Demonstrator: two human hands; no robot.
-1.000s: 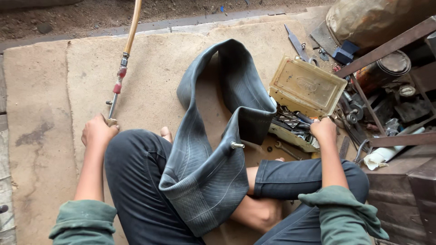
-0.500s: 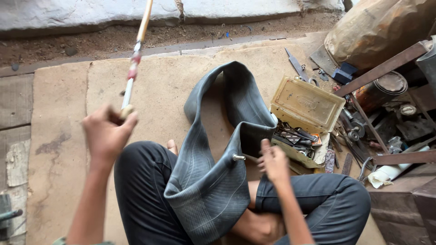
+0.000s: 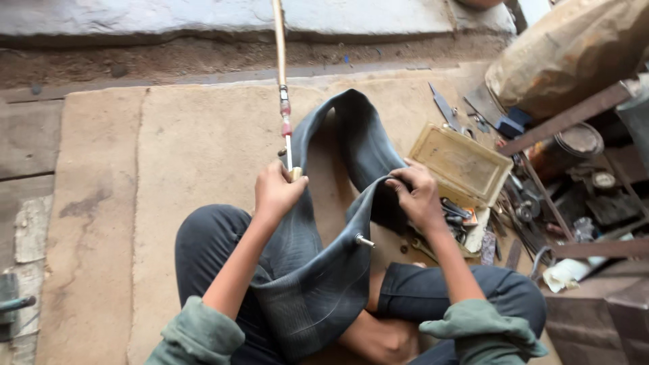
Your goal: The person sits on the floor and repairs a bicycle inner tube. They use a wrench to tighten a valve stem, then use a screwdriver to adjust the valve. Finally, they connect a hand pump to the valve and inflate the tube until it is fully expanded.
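A limp dark rubber inner tube (image 3: 318, 270) is draped over my lap, with its metal valve stem (image 3: 364, 240) sticking out to the right. My left hand (image 3: 276, 191) grips the metal end of a tan air hose (image 3: 278, 40) that runs up out of view, held over the tube's left fold. My right hand (image 3: 418, 196) clasps the tube's right fold beside an open yellow tool box (image 3: 461, 162).
I sit cross-legged on a brown mat (image 3: 196, 149). Small tools (image 3: 454, 213) fill the box tray. Scissors (image 3: 443, 107) lie behind the box. A sack (image 3: 574, 47), a rusty tin (image 3: 574, 143) and metal frame bars (image 3: 561, 120) crowd the right side. A stone kerb (image 3: 135, 17) runs along the far edge.
My left hand brought the hose end from the left in over the tube. My right hand left the tool box and took hold of the tube's right fold.
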